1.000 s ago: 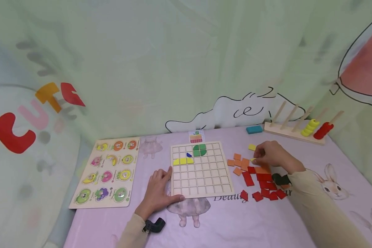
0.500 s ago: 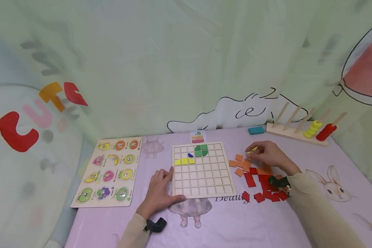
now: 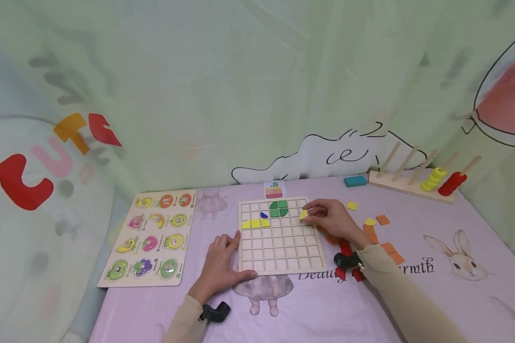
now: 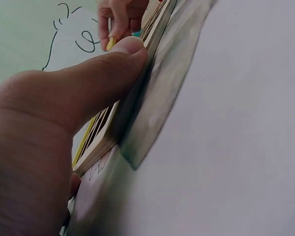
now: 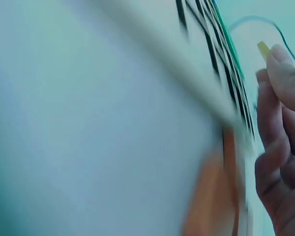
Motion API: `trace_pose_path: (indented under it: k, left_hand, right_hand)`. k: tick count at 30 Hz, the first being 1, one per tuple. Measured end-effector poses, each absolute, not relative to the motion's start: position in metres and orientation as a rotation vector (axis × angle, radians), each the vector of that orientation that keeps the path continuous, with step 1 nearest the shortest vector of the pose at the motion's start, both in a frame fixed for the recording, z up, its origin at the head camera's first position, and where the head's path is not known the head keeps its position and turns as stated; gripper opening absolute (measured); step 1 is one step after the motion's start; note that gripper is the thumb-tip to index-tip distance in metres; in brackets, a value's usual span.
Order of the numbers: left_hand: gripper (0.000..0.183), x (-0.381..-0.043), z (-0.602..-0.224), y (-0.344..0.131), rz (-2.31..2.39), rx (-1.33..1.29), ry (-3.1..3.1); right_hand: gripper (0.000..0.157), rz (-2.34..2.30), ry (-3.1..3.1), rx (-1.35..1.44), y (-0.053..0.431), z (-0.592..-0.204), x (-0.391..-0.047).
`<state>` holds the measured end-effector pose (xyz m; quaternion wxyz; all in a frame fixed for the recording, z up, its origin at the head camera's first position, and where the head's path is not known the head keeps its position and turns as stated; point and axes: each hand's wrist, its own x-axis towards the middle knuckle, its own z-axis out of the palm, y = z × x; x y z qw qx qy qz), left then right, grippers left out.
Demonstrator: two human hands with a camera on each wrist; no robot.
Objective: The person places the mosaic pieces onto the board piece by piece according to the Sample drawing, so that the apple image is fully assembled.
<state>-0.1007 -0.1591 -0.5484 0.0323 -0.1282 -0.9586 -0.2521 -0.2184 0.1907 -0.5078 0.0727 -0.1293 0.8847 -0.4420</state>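
Observation:
My right hand (image 3: 332, 219) pinches a yellow tile (image 3: 303, 214) between thumb and fingertips, over the right side of the wooden grid board (image 3: 279, 259). In the right wrist view the yellow tile's end sticks out past the thumb. My left hand (image 3: 219, 264) holds the board's near left corner, thumb along the front edge and fingers at the left side. In the left wrist view that thumb (image 4: 103, 78) lies against the board's rim. Three yellow tiles (image 3: 255, 223), a small blue piece (image 3: 263, 215) and a green rounded shape (image 3: 279, 208) lie on the board.
Loose orange tiles (image 3: 388, 248), red tiles (image 3: 341, 273) and yellow tiles (image 3: 352, 206) lie right of the board, partly hidden under my right arm. A pattern card (image 3: 274, 189) sits behind it. A fruit puzzle (image 3: 148, 238), a teal block (image 3: 355, 181) and a peg stacker (image 3: 412, 185) stand around.
My right hand has picked up a yellow tile from the loose pieces and carried it left over the board. The left hand stays at the board's corner.

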Motion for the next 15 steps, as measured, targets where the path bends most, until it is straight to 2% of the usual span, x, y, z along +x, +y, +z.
trace_pose_path:
  k: [7, 15]
  left_hand:
    - [0.119, -0.101, -0.547, -0.160, -0.796, -0.426, -2.932]
    - [0.118, -0.101, -0.548, -0.161, -0.805, -0.436, -2.923]
  right_hand:
    - [0.026, -1.312, 2.660, -0.490, 0.146, -0.505, -0.222]
    - [0.026, -1.164, 2.688, -0.565, 0.117, -0.504, -0.227]
